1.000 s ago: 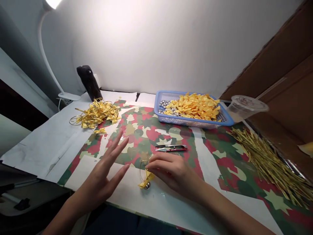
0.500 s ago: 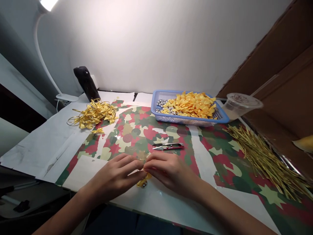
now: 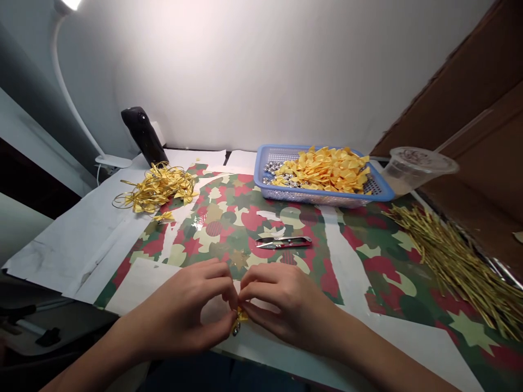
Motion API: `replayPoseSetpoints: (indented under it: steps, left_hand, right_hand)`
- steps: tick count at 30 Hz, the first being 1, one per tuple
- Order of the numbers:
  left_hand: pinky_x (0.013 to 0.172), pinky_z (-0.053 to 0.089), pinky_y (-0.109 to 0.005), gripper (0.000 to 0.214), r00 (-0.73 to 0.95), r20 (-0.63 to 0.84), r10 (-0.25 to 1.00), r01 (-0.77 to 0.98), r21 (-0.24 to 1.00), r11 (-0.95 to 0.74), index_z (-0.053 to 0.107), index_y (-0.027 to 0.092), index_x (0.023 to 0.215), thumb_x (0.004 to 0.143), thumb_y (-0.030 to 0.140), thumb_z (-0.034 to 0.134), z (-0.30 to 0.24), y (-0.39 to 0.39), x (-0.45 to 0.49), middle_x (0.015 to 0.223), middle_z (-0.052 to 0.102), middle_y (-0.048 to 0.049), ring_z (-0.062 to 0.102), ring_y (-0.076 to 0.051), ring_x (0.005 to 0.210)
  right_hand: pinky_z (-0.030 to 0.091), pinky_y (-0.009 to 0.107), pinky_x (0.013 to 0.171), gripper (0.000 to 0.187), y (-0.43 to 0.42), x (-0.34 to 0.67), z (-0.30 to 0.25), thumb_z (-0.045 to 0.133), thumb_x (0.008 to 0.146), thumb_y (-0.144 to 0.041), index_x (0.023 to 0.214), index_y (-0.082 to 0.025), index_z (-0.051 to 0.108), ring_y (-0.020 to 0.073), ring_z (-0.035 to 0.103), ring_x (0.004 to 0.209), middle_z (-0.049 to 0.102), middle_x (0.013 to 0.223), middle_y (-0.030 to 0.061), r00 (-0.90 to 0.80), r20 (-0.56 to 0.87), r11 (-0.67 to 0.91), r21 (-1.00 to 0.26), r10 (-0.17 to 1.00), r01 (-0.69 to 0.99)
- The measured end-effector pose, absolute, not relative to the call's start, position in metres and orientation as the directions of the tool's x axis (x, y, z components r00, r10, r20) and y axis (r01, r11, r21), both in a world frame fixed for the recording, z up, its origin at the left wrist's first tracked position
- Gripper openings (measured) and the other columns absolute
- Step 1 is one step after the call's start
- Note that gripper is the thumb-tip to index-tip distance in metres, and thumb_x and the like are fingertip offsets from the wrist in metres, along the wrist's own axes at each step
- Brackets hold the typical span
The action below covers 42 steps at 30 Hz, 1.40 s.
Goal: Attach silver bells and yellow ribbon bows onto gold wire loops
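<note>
My left hand (image 3: 192,316) and my right hand (image 3: 281,305) meet near the table's front edge, fingers pinched together on a small yellow ribbon bow with a silver bell (image 3: 237,322). Only a bit of the bow and bell shows between the fingertips. Thread snips (image 3: 283,243) lie on the patterned sheet just beyond my hands. Farther back stands a blue basket (image 3: 384,194) holding yellow bows (image 3: 327,170) and silver bells (image 3: 273,169).
A heap of finished yellow bows with gold loops (image 3: 157,188) lies at the back left, beside a black object (image 3: 141,133) and a white lamp base (image 3: 114,161). Gold ties (image 3: 453,261) are spread at the right. A lidded plastic cup (image 3: 417,166) stands behind them.
My left hand came in from open and spread to pinch the bow together with my right. Both hands drew the bow closer to the front edge.
</note>
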<state>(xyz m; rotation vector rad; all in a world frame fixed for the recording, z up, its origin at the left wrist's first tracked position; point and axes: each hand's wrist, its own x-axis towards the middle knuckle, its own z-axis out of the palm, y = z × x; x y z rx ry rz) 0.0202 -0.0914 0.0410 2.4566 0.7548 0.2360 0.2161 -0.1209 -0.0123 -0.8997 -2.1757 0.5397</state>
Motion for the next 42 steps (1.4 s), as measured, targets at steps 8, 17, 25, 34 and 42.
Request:
replayPoseSetpoints:
  steps: [8,17,25,34,42]
  left_hand:
    - [0.056,0.038,-0.020,0.008,0.698,-0.245,0.673,0.633,0.650,-0.420,0.059,0.019,0.071,0.078,0.016,0.056,0.042,-0.095,0.024,0.067,0.055,0.0027,0.052,-0.013,0.065]
    - [0.044,0.026,-0.017,0.019,0.508,-0.534,0.676,0.737,0.675,-0.020,0.065,0.016,0.075,0.081,0.030,0.055,0.042,-0.090,0.029,0.049,0.045,0.0063,0.041,-0.009,0.047]
    - [0.041,0.027,-0.017,0.025,0.410,-0.569,0.713,0.690,0.705,0.165,0.065,0.016,0.075,0.078,0.041,0.061,0.033,-0.090,0.033,0.041,0.047,0.0071,0.042,-0.010,0.040]
    - [0.032,0.016,-0.015,0.035,0.314,-0.593,0.741,0.590,0.734,0.337,0.062,0.016,0.081,0.076,0.050,0.062,0.024,-0.092,0.036,0.033,0.038,0.0112,0.026,-0.006,0.031]
    - [0.029,0.021,-0.014,0.032,0.324,-0.612,0.722,0.467,0.767,0.441,0.061,0.015,0.084,0.078,0.047,0.059,0.022,-0.093,0.038,0.031,0.038,0.0124,0.025,-0.005,0.026]
  right_hand:
    - [0.042,0.025,0.057,0.016,-0.123,0.214,-0.012,0.054,0.084,-0.012,0.074,-0.018,0.065,0.0135,0.060,0.063,0.067,0.075,0.0023,-0.496,0.467,0.681,-0.532,0.732,0.503]
    - [0.038,0.025,0.055,0.015,-0.124,0.214,-0.010,0.054,0.083,-0.014,0.073,-0.017,0.064,0.0139,0.059,0.063,0.066,0.074,0.0028,-0.479,0.449,0.656,-0.529,0.755,0.538]
    - [0.031,0.028,0.051,0.028,-0.125,0.208,-0.013,0.042,0.090,-0.015,0.067,-0.017,0.059,0.0145,0.052,0.057,0.060,0.066,0.0023,-0.384,0.562,0.647,-0.401,0.733,0.649]
    - [0.034,0.028,0.053,0.027,-0.126,0.204,-0.018,0.045,0.088,-0.012,0.066,-0.015,0.060,0.0159,0.055,0.059,0.060,0.066,0.0033,-0.321,0.605,0.612,-0.367,0.729,0.700]
    - [0.036,0.026,0.052,0.027,-0.128,0.204,-0.020,0.046,0.089,-0.016,0.068,-0.016,0.062,0.0153,0.056,0.056,0.061,0.065,0.0037,-0.223,0.594,0.554,-0.461,0.773,0.693]
